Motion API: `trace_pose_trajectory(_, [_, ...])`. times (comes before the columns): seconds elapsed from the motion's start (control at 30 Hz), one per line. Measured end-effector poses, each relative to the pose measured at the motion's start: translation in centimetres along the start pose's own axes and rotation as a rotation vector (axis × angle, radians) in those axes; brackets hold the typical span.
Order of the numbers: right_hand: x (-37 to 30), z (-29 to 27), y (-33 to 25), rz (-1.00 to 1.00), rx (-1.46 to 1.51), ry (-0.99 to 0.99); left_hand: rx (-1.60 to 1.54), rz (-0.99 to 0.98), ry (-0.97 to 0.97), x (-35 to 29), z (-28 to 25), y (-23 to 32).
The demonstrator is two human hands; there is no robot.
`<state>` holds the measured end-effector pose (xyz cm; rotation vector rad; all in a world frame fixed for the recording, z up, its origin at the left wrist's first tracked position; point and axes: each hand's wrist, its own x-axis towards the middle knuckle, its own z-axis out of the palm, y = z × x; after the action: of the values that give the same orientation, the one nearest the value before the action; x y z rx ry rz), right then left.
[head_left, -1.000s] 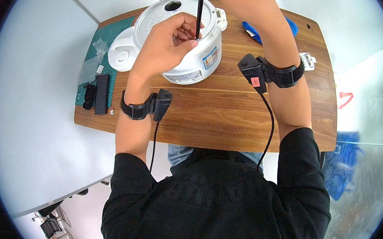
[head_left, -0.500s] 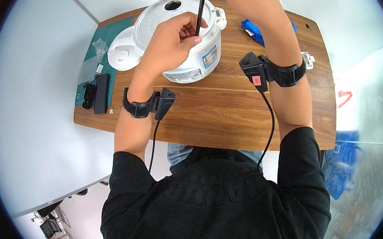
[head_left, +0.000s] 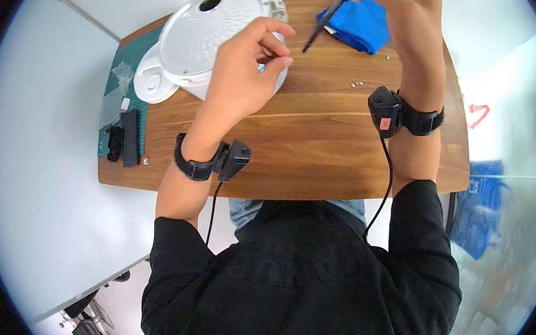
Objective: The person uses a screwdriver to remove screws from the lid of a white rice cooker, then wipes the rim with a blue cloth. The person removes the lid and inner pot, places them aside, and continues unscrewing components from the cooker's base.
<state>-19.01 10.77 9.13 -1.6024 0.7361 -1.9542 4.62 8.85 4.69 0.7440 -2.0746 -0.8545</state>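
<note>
My right hand (head_left: 413, 15), partly cut off by the top edge, grips a screwdriver (head_left: 324, 24) with a light grey handle and black shaft. Its tip hangs above the tabletop, apart from anything. Over the right side of a white round appliance (head_left: 187, 38), which looks like a rice cooker, is my left hand (head_left: 248, 65). The index finger there points out while thumb and middle finger come together; whatever may be between them is too small to make out. The appliance's top has a dark round hole, and a white rounded part (head_left: 154, 83) sticks out at its left.
A blue cloth (head_left: 362, 27) lies at the back right of the wooden table (head_left: 321, 134). Tiny metal pieces (head_left: 356, 84) sit near my right wrist. On the left, a green cutting mat (head_left: 125, 62) bears clear plastic packaging and a dark bar (head_left: 130, 138). Cables trail from both wrist straps.
My right hand has drawn the screwdriver rightward, off the appliance and out of my left fingers. The left index finger has stretched out. The whole view has shifted, showing more of the blue cloth.
</note>
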Motion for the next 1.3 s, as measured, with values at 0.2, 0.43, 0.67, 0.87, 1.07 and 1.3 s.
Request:
trace_pose_trajectory(0.2, [-1.9, -4.5, -0.1, 0.165, -0.228, 0.093, 0.167, 0.025, -0.260, 0.2, 6.5, -0.8])
trace_pose_trajectory(0.43, [-2.8, -7.0, 1.5, 0.221, -0.347, 0.154, 0.197, -0.130, -0.499, 2.7, 12.8, -6.3])
trace_pose_trajectory(0.67, [-2.8, -7.8, 1.6, 0.211, -0.452, 0.107, 0.350, -0.162, -0.523, 3.8, 15.0, -7.1])
trace_pose_trajectory(0.87, [-2.8, -8.1, 1.8, 0.196, -0.491, 0.133, 0.363, -0.176, -0.538, 4.4, 15.0, -7.3])
trace_pose_trajectory(1.07, [-2.8, -7.8, 1.8, 0.234, -0.477, 0.108, 0.394, 0.037, -0.392, 1.7, 11.2, -5.9])
trace_pose_trajectory(1.3, [-2.9, -6.7, 2.7, 0.259, -0.434, 0.056, 0.525, 0.320, -0.078, -0.6, 2.4, 2.4])
